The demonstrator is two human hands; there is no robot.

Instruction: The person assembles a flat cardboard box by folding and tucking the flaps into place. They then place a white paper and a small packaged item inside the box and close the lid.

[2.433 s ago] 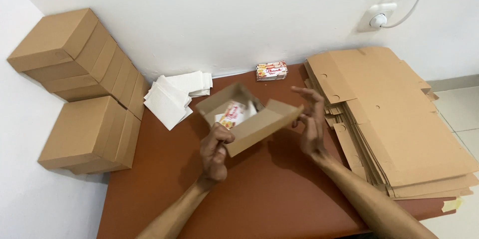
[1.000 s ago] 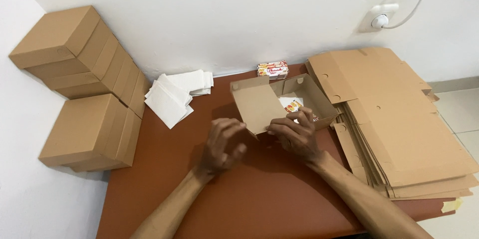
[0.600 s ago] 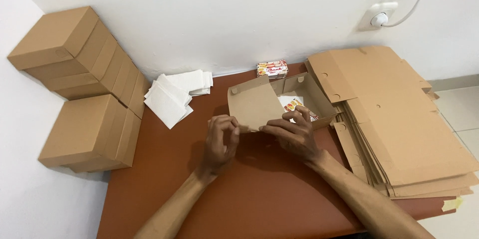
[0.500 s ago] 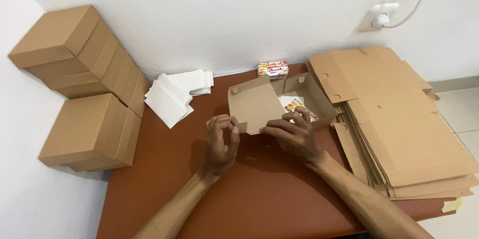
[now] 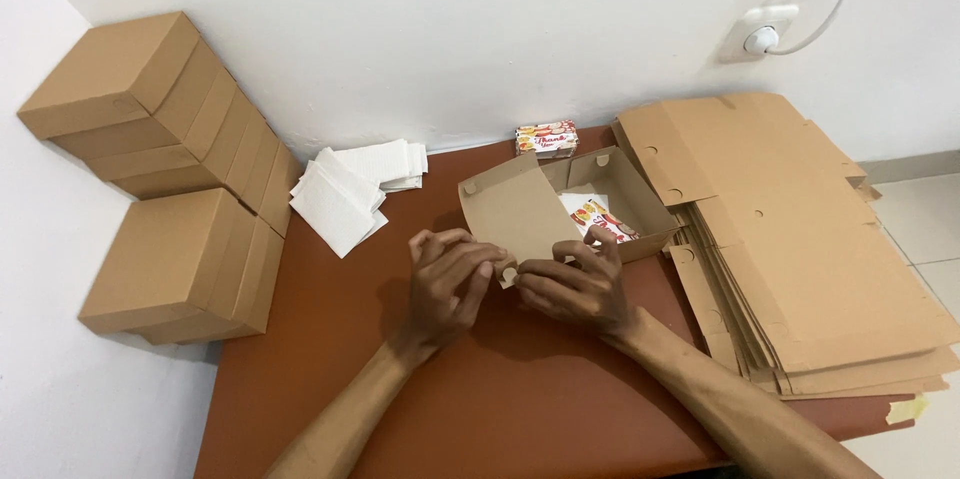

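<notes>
Head view, looking down on a red-brown table (image 5: 520, 409). Both hands are meeting at the near edge of an open cardboard box (image 5: 560, 207), which is sitting on the table just beyond the fingertips. The left hand (image 5: 450, 284) is curling its fingers (image 5: 470, 259) loosely together toward a small round tab on the box's front flap, the thumb and forefinger closing on that tab from the left. The right hand (image 5: 580, 284) is pressing its fingers (image 5: 570, 274) close together against the same flap edge from the right, fingertips touching the cardboard; whether they are pinching it fully cannot be told. The two sets of fingertips are lying just beside each other, with the tab between them. Inside the box, beyond the right fingers, a printed red-and-white card (image 5: 595, 219) is lying flat on the floor of the box. Farther beyond the fingers, against the wall, a small printed packet (image 5: 546, 139) is standing. To the right of the right fingers, a stack of flat unfolded box blanks (image 5: 800, 249) is overhanging the table edge. Beyond and to the left of the left fingers, a loose pile of white paper sheets (image 5: 345, 189) is resting on the table. Well to the left, two stacks of closed cardboard boxes (image 5: 170, 179) are leaning against the wall.
</notes>
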